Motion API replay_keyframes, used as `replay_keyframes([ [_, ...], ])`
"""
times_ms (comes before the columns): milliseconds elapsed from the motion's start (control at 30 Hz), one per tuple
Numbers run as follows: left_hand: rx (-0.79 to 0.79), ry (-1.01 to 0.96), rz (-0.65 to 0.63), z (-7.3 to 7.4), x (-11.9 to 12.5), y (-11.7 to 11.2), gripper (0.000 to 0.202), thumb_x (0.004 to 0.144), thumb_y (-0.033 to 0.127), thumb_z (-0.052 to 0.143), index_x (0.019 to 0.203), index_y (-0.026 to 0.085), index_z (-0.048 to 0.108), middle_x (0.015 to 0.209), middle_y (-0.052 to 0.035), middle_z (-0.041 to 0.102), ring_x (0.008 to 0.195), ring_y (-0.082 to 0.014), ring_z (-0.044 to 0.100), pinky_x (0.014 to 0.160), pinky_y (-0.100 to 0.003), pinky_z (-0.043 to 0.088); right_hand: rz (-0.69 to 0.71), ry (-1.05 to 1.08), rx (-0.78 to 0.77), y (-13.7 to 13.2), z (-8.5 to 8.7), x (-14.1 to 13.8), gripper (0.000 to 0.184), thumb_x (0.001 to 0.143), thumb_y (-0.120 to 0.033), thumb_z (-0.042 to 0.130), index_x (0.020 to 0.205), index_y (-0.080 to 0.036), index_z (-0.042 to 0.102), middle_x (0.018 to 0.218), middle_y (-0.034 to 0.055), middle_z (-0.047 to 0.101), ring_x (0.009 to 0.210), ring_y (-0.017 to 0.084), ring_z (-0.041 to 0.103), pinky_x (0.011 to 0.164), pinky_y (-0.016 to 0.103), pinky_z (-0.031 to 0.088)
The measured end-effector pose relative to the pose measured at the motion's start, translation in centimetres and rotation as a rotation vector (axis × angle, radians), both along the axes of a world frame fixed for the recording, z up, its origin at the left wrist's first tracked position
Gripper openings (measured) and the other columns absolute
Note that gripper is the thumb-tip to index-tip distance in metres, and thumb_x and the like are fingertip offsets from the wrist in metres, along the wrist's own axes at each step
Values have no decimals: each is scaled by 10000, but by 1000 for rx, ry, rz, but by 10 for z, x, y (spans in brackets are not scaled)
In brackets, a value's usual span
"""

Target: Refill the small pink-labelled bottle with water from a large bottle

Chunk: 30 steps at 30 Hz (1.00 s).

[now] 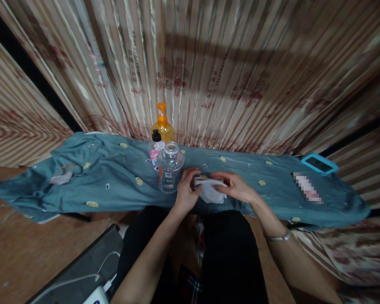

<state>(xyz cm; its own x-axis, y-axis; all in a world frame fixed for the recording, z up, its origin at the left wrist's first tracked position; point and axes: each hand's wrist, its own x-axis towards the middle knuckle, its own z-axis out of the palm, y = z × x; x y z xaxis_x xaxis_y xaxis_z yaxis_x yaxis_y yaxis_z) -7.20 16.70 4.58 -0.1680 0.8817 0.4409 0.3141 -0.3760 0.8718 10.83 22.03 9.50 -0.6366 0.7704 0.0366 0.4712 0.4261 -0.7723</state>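
A thin white cloth or tissue [212,194] hangs between my two hands at the near edge of the covered table. My left hand [188,190] pinches its left corner, and my right hand [236,185] grips the right side of its upper edge. Just left of my left hand stands a clear, empty-looking plastic bottle [171,169] with an open neck. Behind it are a small bottle with a black cap [156,145] and a yellow pump bottle [163,126] with an orange top.
A blue-green patterned cloth [114,169] covers the long narrow table. On its right lie a blue-framed device [319,164] and a blurred-out item [307,188]; a crumpled pale scrap [61,178] is at the left. Curtains [190,63] hang behind. A white cable [72,278] lies lower left.
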Motion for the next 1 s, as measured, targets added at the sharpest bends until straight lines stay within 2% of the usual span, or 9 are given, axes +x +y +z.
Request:
replay_keyframes([
  [133, -121, -209, -37, -5, 0, 4, 389, 710, 110, 577, 1085, 209, 543, 990, -38, 617, 806, -133, 619, 736, -260, 511, 62, -17, -40, -9, -3, -13, 261, 837, -396, 582, 916, -154, 636, 748, -18, 633, 662, 157, 598, 584, 300, 472],
  [233, -142, -235, -23, -7, -4, 5, 398, 754, 193, 582, 1144, 194, 506, 984, -56, 646, 851, -158, 636, 775, -289, 518, -15, 22, -66, -6, -7, -18, 328, 890, -435, 483, 820, -145, 617, 639, -43, 567, 547, 120, 552, 504, 264, 447],
  [333, -71, -68, 63, -6, -7, 2, 481, 800, 297, 560, 1244, 170, 427, 1215, -123, 567, 1105, -223, 559, 944, -386, 460, -152, 44, -81, 10, -13, -16, 331, 920, -432, 424, 924, -147, 592, 705, -21, 602, 544, 112, 570, 502, 266, 479],
  [433, 59, 186, 93, -3, -7, -4, 576, 831, 337, 528, 1339, 176, 308, 1418, -149, 363, 1330, -256, 327, 1090, -464, 297, -317, -32, -40, 28, -29, -8, 313, 933, -401, 412, 1046, -149, 560, 849, 22, 642, 651, 137, 622, 587, 312, 529],
  [533, 126, 348, 41, 0, -5, -10, 571, 866, 326, 475, 1371, 198, 242, 1446, -143, 307, 1349, -243, 282, 1099, -469, 279, -452, -227, 58, 34, -50, 4, 246, 875, -349, 547, 1033, -164, 583, 946, 35, 642, 801, 184, 633, 706, 375, 526],
  [667, 152, 422, 19, 5, -3, -16, 529, 878, 303, 453, 1360, 201, 261, 1357, -140, 411, 1279, -234, 373, 1063, -444, 336, -506, -435, 158, 23, -67, 14, 252, 875, -321, 550, 1082, -177, 569, 998, 51, 642, 881, 205, 627, 796, 430, 502],
  [767, 177, 430, 46, 16, -4, -22, 523, 873, 294, 463, 1353, 199, 277, 1309, -138, 446, 1235, -232, 413, 1039, -424, 365, -503, -502, 226, 17, -64, 13, 258, 881, -328, 539, 1087, -177, 568, 1038, 62, 638, 913, 213, 623, 819, 442, 496],
  [867, 265, 410, 87, 36, -8, -31, 544, 863, 286, 487, 1355, 188, 277, 1309, -138, 447, 1242, -226, 408, 1046, -399, 363, -489, -506, 290, 19, -53, 5, 267, 887, -326, 529, 1104, -173, 559, 1071, 71, 630, 939, 219, 617, 831, 450, 492],
  [1000, 375, 297, 296, 69, -30, -38, 576, 842, 330, 523, 1354, 209, 289, 1343, -119, 424, 1274, -242, 380, 1081, -436, 310, -422, -432, 334, 25, -34, -17, 243, 885, -323, 534, 1063, -164, 580, 975, 50, 656, 867, 201, 638, 795, 430, 509],
])
